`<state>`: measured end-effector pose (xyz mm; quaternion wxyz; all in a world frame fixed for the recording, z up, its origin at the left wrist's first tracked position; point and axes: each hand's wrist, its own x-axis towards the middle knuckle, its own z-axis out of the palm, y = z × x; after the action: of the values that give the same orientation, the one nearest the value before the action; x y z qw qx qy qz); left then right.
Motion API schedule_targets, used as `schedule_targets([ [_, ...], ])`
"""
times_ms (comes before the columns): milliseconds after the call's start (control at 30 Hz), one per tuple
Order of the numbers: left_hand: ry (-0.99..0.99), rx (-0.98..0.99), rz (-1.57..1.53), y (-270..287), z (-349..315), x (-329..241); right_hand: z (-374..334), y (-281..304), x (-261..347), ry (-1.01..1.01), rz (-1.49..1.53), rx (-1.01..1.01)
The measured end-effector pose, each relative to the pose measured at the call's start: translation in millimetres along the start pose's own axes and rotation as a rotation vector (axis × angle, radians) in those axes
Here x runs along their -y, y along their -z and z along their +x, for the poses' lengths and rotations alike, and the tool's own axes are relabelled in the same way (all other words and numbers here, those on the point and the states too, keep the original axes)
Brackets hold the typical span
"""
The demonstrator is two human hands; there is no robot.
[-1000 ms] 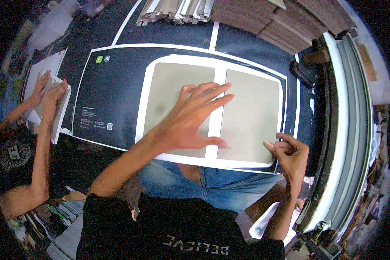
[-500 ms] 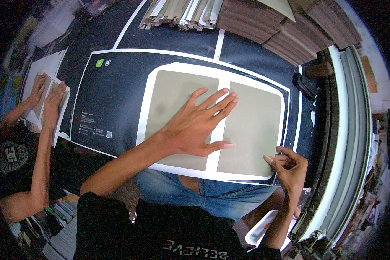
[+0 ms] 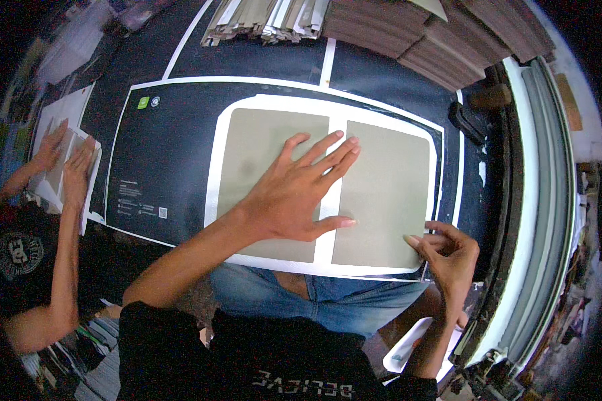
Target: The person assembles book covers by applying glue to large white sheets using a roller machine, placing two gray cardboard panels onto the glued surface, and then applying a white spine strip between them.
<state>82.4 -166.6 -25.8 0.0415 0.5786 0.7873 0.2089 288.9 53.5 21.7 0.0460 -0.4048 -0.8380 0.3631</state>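
Two grey-beige boards, a left board [image 3: 261,134] and a right board [image 3: 384,160], lie side by side on a white sheet [image 3: 281,101]. A white strip of the sheet shows between them and a white margin runs around. My left hand [image 3: 301,190] rests with spread fingers over both boards, bridging the gap. At the lower right corner my right hand [image 3: 451,247] is closed in a pinch at the sheet's edge, its thumb by the right board. The undersides of its fingers are partly hidden.
Beneath is a black table covering [image 3: 174,134] with white lines. Paper strips [image 3: 267,23] and stacked brown boards [image 3: 381,30] stand at the back. A long roller-like machine [image 3: 542,200] borders the right. At left, a co-worker's hands [image 3: 77,164] press on another white piece.
The whole view has shifted slightly. My left hand stays flat on the boards and my right hand stays at the corner, its fingers a little changed. The co-worker's hands have moved slightly.
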Motion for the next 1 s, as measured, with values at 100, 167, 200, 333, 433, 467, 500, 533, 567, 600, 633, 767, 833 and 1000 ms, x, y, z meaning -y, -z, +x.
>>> schedule_targets([
  [100,-0.004,0.006,0.034,-5.2,-3.4,0.1,-11.2,-7.0,14.5,0.246,-0.238,-0.143],
  [167,-0.017,-0.019,0.059,-5.7,-1.7,4.3,-8.3,-13.3,16.1,0.483,-0.159,0.034],
  [200,-0.013,-0.028,0.065,-3.2,-0.1,3.7,-7.0,-16.4,20.7,0.542,-0.228,0.096],
  [333,-0.01,-0.017,0.064,-5.2,-1.5,0.8,-5.0,-26.9,24.2,0.602,-0.34,0.137],
  [433,-0.006,-0.003,0.078,-5.2,-1.7,-0.3,-4.3,-28.8,21.6,0.575,-0.324,0.147],
  [467,-0.006,0.001,0.088,-5.3,-0.9,-0.6,-3.9,-28.9,20.7,0.58,-0.327,0.146],
  [500,-0.006,0.004,0.097,-5.3,0.0,-0.7,-3.3,-29.0,20.0,0.585,-0.331,0.146],
  [533,-0.004,0.007,0.097,-4.9,0.9,-0.6,-2.6,-29.0,19.5,0.589,-0.334,0.145],
  [567,0.0,0.011,0.099,-4.2,1.0,-0.7,-1.9,-29.3,19.4,0.589,-0.333,0.146],
  [600,0.003,0.015,0.1,-4.2,1.2,-0.6,-1.0,-29.5,20.0,0.587,-0.333,0.148],
  [633,0.002,0.016,0.1,-4.9,1.7,-0.2,-0.3,-29.4,20.1,0.585,-0.332,0.149],
  [767,-0.004,0.019,0.101,-2.0,3.4,1.2,1.7,-27.4,22.4,0.599,-0.339,0.148],
  [833,-0.013,0.021,0.089,-0.8,5.2,2.1,1.4,-24.8,23.2,0.597,-0.349,0.152],
  [1000,-0.011,0.05,0.051,5.1,3.6,-3.1,-0.6,-24.1,32.3,0.585,-0.416,0.194],
])
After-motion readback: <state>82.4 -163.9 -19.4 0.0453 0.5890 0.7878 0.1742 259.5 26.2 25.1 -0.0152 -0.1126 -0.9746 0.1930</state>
